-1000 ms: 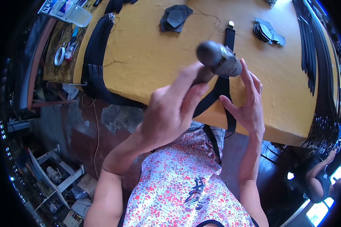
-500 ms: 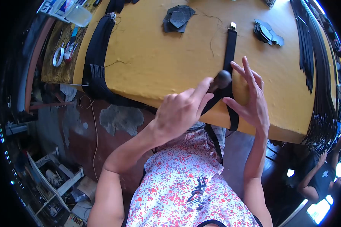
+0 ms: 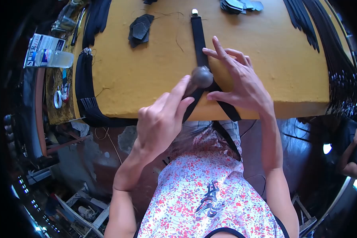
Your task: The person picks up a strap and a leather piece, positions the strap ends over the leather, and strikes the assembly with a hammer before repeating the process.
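A pair of black suspenders lies on the yellow-covered table, its metal clip pointing away from me and two straps parting toward the table's near edge. My left hand is closed around the handle of a hammer with a rounded metal head. That head overlaps the spot where the straps meet and hides it. Beside it, my right hand is spread, forefinger tip at the upper strap's edge and thumb tip by the lower fork; nothing is gripped in it.
Dark patches are stacked on the yellow table in two piles, one at the left and one at the far edge. Bundles of black straps hang along the right. Tape and a plastic cup stand left. Another person's arm shows at right.
The view has shifted, so the table and suspenders appear further left and higher. The hammer remains over the strap junction, and the right hand stays spread beside it.
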A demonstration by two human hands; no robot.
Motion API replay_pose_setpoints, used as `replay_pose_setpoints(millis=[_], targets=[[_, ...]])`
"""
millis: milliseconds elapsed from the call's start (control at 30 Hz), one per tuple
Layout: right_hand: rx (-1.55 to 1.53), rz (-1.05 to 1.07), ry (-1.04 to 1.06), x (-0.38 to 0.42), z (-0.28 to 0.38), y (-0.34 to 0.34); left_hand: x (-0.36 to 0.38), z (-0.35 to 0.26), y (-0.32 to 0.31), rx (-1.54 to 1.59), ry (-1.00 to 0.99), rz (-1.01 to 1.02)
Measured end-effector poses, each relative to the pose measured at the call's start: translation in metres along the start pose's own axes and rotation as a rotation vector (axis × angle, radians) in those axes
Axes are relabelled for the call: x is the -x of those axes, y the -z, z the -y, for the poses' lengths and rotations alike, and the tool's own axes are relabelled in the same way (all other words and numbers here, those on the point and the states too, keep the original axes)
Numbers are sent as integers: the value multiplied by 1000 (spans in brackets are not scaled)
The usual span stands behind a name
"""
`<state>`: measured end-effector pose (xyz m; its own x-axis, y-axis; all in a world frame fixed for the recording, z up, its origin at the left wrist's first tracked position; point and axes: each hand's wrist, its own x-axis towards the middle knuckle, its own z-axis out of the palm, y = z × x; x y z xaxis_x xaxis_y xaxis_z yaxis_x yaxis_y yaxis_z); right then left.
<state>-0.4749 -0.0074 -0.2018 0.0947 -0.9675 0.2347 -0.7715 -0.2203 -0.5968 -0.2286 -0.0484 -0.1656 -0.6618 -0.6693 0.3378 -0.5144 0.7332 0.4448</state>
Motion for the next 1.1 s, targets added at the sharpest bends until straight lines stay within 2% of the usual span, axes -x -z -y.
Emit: replay_pose_setpoints(millis=[167, 233, 267, 367, 400, 467, 533, 567, 600, 700, 767, 867, 967, 1067, 1100], targets=[[-29, -19, -20, 2, -2, -3, 18, -9, 11, 217, 10, -93], [-37, -26, -9, 2, -2, -4, 19, 5, -16, -91, -37, 80], [-36, -10, -22, 3, -2, -4, 18, 9, -22, -101, -40, -6], [-30, -17, -30, 4, -4, -6, 1, -5, 6, -56, -97, -4], [-20, -34, -6, 3, -6, -6, 1, -9, 12, -7, -164, -90], [-30, -47, -3, 3, -8, -8, 23, -13, 22, 154, -27, -55], [-34, -54, 19, 2, -9, -8, 30, -1, 4, 86, -105, -66], [-34, -35, 1, 2, -8, -8, 24, 3, -12, -44, -191, -60], [-34, -15, -16, 1, -7, -7, 20, 1, -21, -75, -78, 40], [-35, -34, 9, 2, -9, -8, 7, -7, 0, -15, -24, 47], [-34, -38, 11, 2, -10, -9, 10, -17, 16, 107, -9, -40], [-31, -36, 4, 2, -8, -9, 12, -22, 26, 145, -57, -86], [-27, -29, -3, 1, -7, -7, 2, -4, -21, -129, -94, 56], [-16, -34, 1, -1, -7, -6, -18, -16, 1, -143, -73, 132], [-15, -35, -4, 2, -6, -8, -21, -23, 11, -50, -113, 47]])
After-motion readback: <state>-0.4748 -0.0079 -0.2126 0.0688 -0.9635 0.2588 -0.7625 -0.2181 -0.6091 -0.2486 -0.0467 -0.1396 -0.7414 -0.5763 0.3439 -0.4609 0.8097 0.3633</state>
